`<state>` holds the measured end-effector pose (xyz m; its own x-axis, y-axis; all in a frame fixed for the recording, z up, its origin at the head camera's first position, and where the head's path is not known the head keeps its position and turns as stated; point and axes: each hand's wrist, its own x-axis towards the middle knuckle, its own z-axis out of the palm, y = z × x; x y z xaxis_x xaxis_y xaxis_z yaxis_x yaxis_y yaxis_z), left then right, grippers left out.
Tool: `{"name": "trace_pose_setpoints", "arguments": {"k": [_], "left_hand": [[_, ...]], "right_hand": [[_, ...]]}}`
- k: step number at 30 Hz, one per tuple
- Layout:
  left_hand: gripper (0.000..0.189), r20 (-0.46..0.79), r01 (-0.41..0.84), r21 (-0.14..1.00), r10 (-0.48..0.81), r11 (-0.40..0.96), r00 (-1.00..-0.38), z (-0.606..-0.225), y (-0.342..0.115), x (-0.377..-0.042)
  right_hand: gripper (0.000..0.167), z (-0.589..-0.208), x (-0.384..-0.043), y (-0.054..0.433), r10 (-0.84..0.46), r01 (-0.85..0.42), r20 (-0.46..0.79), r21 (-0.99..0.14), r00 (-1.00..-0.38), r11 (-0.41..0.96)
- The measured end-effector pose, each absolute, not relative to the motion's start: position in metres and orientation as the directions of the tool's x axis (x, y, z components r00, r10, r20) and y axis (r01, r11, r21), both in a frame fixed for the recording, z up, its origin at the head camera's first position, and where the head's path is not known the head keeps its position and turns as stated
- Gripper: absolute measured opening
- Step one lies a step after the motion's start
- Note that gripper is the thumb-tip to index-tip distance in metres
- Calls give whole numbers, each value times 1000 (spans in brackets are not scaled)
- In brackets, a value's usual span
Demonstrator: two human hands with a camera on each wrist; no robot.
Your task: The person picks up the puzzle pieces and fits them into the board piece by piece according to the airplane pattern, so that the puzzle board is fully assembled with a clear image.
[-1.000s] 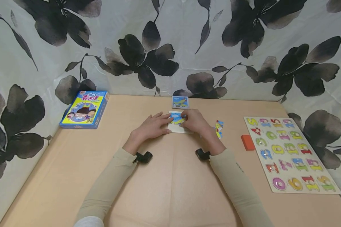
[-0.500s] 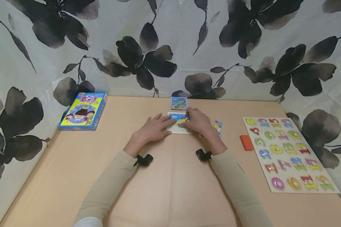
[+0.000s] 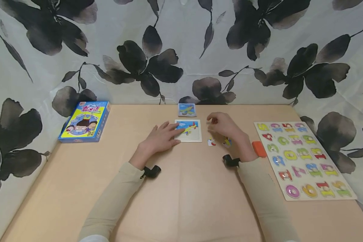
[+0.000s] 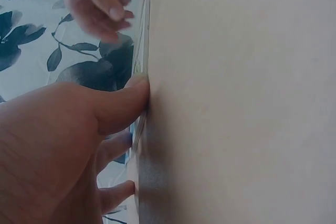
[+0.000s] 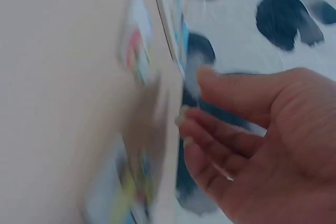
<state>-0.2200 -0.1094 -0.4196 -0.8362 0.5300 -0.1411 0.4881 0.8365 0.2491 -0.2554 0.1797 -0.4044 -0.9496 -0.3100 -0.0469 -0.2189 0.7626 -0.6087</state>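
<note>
A small jigsaw puzzle in a white-bordered tray (image 3: 192, 140) lies on the table, showing a yellow and red plane on blue. My left hand (image 3: 158, 139) rests its outstretched fingertips on the tray's left side; in the left wrist view the thumb (image 4: 123, 103) is at its edge. To the right of the tray, my right hand (image 3: 228, 129) hovers with loosely bent fingers and nothing visible between them. Below it lie two loose puzzle pieces, one white and red (image 3: 211, 142), the other yellow and blue (image 3: 227, 142), both blurred in the right wrist view.
Behind the tray is a small picture card (image 3: 186, 110) with a yellow plane. A blue and yellow box (image 3: 84, 122) stands at the left. On the right are an orange-red block (image 3: 258, 149) and a number board (image 3: 305, 161). Floral cloth (image 3: 157, 67) hangs behind the table.
My right hand has let go of a puzzle piece at the tray and moved right, over the loose pieces. The plane picture now shows uncovered. My left hand has stayed at the tray.
</note>
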Motion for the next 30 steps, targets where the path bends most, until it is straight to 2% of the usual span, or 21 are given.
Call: {"name": "trace_pose_setpoints", "arguments": {"k": [4, 9, 16, 20, 24, 30], "left_hand": [[56, -131, 493, 257, 536, 831, -834, -421, -109, -220], [56, -132, 484, 261, 527, 835, -839, -422, -110, -220], [57, -144, 485, 265, 532, 833, -834, -421, -111, -220], [57, -141, 480, 268, 527, 835, -838, -421, -112, -220], [57, -141, 480, 270, 527, 835, -838, -422, -112, -219], [56, -143, 484, 269, 532, 832, -835, -421, -111, -219]], "right_hand": [[37, -396, -253, 207, -226, -132, -116, -530, -967, 838], [40, -394, -250, 224, -178, -65, -219, -444, -959, 894], [35, -400, -249, 229, -126, 22, -252, -512, -960, 858], [24, -401, -250, 232, -105, 51, -251, -546, -962, 836], [14, -396, -250, 233, -124, 16, -206, -569, -971, 822], [15, -388, -246, 223, -159, -44, -128, -629, -979, 776]]}}
